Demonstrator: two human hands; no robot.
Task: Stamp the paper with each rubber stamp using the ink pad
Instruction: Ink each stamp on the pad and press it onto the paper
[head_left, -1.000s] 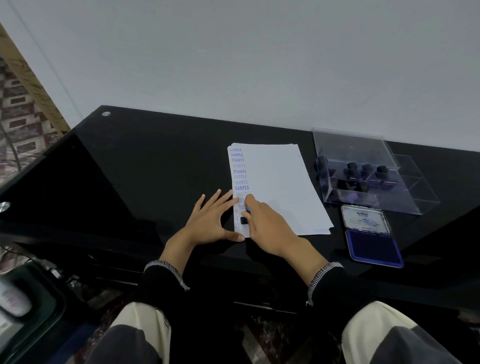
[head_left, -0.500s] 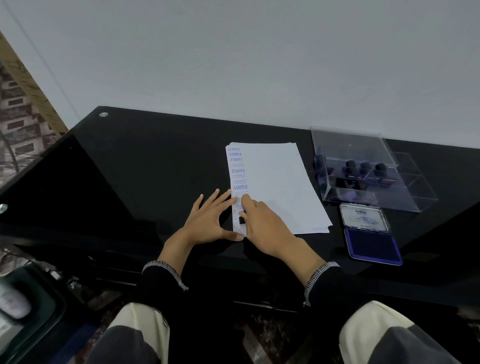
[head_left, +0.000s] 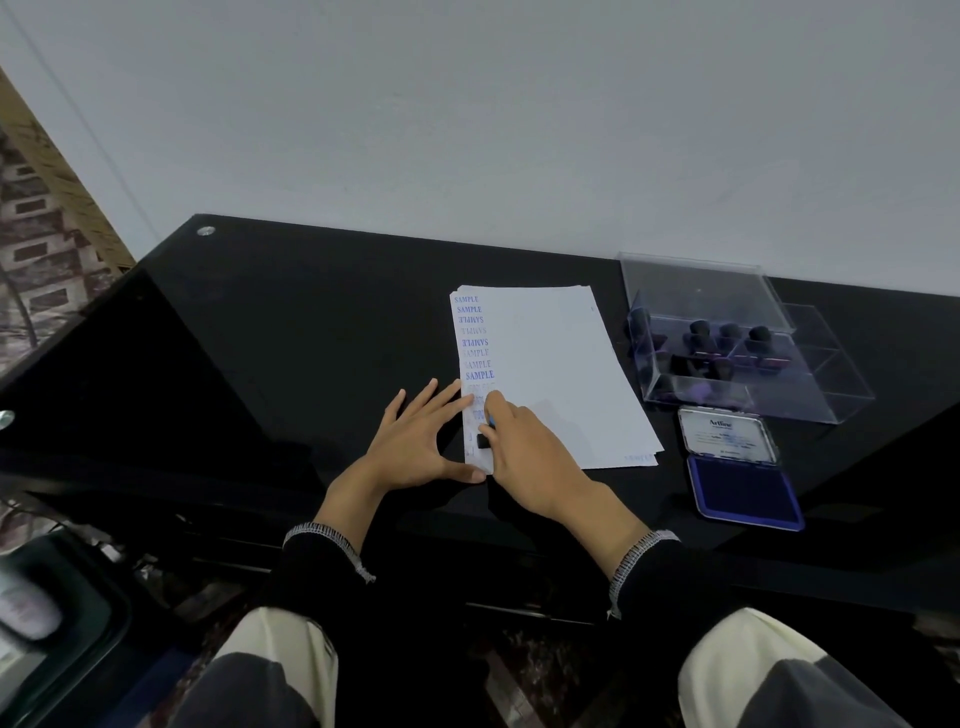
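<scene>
While a stamp is pressed to the sheet, the layout is read from the black desk downward. Against the wall at the right, a clear plastic box with its lid raised is seen; several dark stamps are stored inside it. Left of the box, the stack of white paper lies flat, and a column of blue SAMPLE prints runs down its left margin. Just in front of the box, the open ink pad is placed, blue pad facing up.

The paper is steadied by the left hand, which is laid flat with fingers spread across the left edge of the stack. A small dark rubber stamp is pinched by the right hand and held on the lower left of the sheet, below the last clear print.

The step in hand is judged to be an impression near the bottom of the column. For the next move, a straight lift is called for so that the print is not smeared, followed by re-inking, or by an exchange at the box if this stamp is finished
</scene>
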